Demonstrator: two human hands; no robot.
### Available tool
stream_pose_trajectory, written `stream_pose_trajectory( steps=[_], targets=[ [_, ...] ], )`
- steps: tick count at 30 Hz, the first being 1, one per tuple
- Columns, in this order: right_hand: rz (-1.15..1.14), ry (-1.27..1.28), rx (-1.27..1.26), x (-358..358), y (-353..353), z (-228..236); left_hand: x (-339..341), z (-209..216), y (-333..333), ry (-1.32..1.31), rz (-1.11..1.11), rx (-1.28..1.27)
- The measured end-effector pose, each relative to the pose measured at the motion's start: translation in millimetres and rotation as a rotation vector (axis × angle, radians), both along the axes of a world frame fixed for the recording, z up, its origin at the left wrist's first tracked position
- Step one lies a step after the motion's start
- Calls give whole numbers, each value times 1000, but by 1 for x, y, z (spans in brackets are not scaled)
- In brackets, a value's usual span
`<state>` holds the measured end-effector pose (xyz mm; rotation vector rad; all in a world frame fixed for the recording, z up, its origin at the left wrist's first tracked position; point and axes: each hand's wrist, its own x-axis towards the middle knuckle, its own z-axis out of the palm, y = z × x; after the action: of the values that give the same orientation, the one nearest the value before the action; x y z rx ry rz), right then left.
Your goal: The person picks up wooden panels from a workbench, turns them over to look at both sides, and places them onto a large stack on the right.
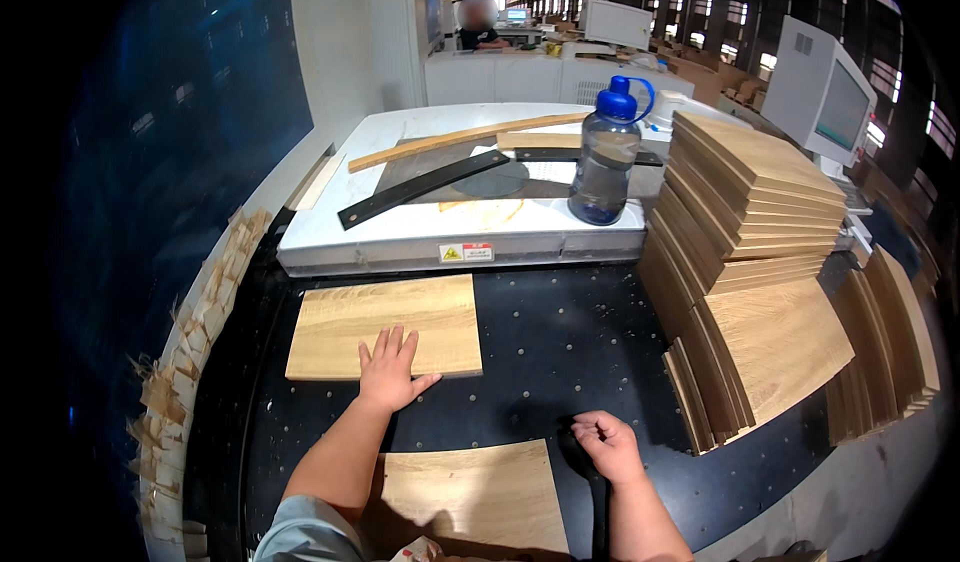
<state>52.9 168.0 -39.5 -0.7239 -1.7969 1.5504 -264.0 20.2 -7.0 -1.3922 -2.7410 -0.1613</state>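
Observation:
My left hand point(389, 372) lies flat with its fingers spread on a light wood-grain panel point(340, 312), over its near edge. That panel rests on the black table just before the white machine top. My right hand point(609, 446) has its fingers curled, at the rounded upper end of a long black object point(598, 507). What that object is, and how far the fingers close round it, I cannot make out. Close to my body, between my forearms, a second wood-grain panel point(480, 492) lies partly in shadow.
Tall stacks of wood-grain panels point(770, 352) stand at the right, with more panels point(885, 352) beyond. A water bottle point(606, 157) with a blue lid and black metal bars point(425, 190) are on the white machine top point(350, 247). A monitor point(820, 87) stands behind; a person point(480, 27) is far off.

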Motion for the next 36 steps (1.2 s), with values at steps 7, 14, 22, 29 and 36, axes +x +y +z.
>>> stream_pose_trajectory(
  steps=[7,14,22,29,36],
  targets=[
    [-23,21,-36,3,0,-5,-25,-5,5,6,6,-7],
    [-18,40,-50,2,-1,-4,-57,-1,0,-29,52,-55],
    [2,56,-85,3,-1,-5,-104,5,-15,-92,91,-61],
    [15,48,-77,3,0,-3,-131,2,-34,-75,23,-72],
    [7,20,-77,5,0,-3,-139,10,-50,-76,96,-170]
  ],
)
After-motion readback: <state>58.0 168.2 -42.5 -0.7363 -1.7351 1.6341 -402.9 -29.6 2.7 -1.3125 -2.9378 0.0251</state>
